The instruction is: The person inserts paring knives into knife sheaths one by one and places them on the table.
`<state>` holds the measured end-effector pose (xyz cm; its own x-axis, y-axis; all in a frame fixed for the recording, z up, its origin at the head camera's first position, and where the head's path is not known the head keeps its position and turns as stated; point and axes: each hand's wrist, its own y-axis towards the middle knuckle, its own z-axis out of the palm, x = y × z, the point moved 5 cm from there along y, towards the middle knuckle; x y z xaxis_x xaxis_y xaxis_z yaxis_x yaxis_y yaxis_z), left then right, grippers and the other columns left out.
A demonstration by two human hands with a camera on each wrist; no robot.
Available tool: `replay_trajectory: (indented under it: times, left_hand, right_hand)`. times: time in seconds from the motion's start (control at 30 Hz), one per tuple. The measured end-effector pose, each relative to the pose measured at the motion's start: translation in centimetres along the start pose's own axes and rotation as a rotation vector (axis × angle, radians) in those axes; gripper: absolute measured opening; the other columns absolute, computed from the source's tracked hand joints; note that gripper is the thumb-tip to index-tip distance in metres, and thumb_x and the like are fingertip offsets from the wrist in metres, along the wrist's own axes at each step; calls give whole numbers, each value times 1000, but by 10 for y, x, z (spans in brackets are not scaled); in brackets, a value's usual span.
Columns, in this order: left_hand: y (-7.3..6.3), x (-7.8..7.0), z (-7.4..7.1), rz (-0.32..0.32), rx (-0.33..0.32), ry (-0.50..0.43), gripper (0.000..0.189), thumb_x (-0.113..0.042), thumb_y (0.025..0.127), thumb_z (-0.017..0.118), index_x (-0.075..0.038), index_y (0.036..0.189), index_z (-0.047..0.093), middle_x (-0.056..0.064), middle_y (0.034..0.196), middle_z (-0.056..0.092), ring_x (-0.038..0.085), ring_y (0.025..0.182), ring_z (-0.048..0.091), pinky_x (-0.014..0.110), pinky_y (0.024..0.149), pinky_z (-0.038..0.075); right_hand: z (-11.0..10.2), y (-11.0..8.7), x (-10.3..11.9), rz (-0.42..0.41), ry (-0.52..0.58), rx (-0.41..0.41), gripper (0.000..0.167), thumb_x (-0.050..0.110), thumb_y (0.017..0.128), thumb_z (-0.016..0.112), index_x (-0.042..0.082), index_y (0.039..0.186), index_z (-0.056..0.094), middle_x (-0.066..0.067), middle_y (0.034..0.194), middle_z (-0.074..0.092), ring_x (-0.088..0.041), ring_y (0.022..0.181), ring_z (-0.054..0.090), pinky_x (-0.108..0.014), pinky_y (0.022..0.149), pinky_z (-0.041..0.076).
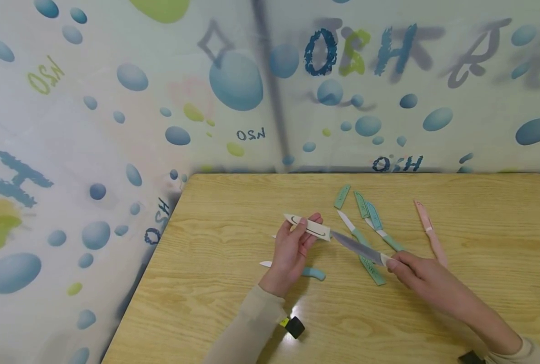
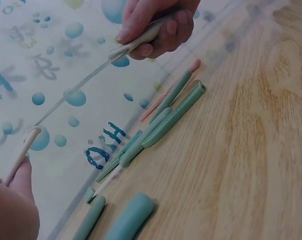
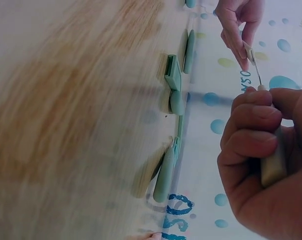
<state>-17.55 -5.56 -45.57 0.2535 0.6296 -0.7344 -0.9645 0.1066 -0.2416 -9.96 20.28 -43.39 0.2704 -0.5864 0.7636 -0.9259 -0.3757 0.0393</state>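
My left hand (image 1: 291,253) holds a cream knife sheath (image 1: 316,229) with a dark curved line along it, its mouth turned to the right. My right hand (image 1: 426,280) grips a kitchen knife (image 1: 358,247) by its cream handle (image 3: 274,167), fingers wrapped round it. The bare grey blade (image 2: 73,93) points left, and its tip is right at the mouth of the sheath. Both are held above the table. Below the left wrist lies a knife with a light blue handle (image 1: 313,273), partly covered by the hand. Another white blade tip (image 1: 274,236) shows beside the left hand.
On the wooden table (image 1: 206,303) lie green-handled knives (image 1: 358,235), green sheaths (image 1: 342,196), a blue sheath (image 1: 374,216) and a pink knife (image 1: 435,246) with a pink sheath (image 1: 423,215) over its blade. A patterned curtain (image 1: 233,121) hangs behind and at the left.
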Motion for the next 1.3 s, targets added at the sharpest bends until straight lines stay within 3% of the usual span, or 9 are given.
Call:
replay_trajectory:
  times: [0.37, 0.67, 0.93, 1.3]
  left_hand:
    - [1, 2, 2, 53, 56, 66, 17, -4, 110, 48, 3, 124, 43, 34, 138, 58, 32, 116, 69, 37, 98, 57]
    - [0, 3, 4, 58, 83, 93, 10, -6, 110, 48, -1, 115, 54, 28, 134, 64, 31, 118, 69, 36, 96, 58]
    - [-1, 3, 6, 59, 103, 94, 13, -8, 110, 49, 1, 118, 54, 22, 126, 69, 27, 114, 71, 34, 95, 59]
    - [-2, 8, 5, 53, 98, 107, 24, -10, 110, 50, 8, 126, 50, 22, 123, 71, 24, 111, 72, 33, 96, 58]
  right_hand:
    - [1, 4, 7, -7, -26, 3, 19, 21, 111, 51, 16, 96, 62, 14, 65, 41, 0, 53, 34, -23, 45, 36]
    - [5, 11, 14, -27, -62, -4, 17, 21, 111, 51, 18, 99, 62, 16, 66, 44, 0, 52, 36, -23, 46, 35]
    - [7, 13, 18, -22, -18, 12, 17, 21, 112, 50, 16, 99, 62, 14, 66, 47, -1, 51, 39, -23, 44, 38]
    - [12, 17, 23, 2, -46, 20, 18, 21, 111, 51, 15, 97, 60, 13, 68, 46, -1, 54, 37, -22, 47, 36]
